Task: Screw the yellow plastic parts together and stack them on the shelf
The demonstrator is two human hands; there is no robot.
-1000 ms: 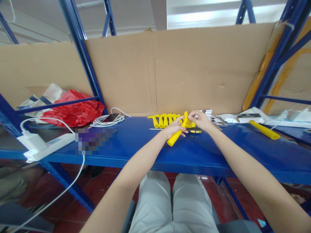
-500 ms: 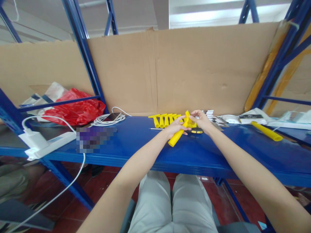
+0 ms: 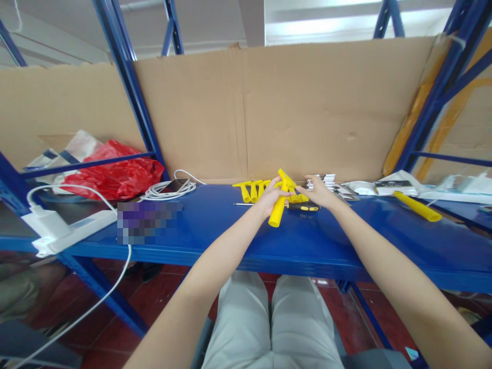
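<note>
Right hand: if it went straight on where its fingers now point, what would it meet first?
Probably the yellow tube that the left hand holds: the right hand points left at its upper end, though depth is unclear.

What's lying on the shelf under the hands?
A black-and-yellow screwdriver handle, just below the right hand. Its middle is covered by the yellow tube that the left hand holds.

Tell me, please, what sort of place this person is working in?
Probably a warehouse or workshop station: blue steel racking whose shelf serves as a bench, cardboard sheets lining its back, and a row of identical yellow plastic parts, another yellow part held in the left hand.
</note>
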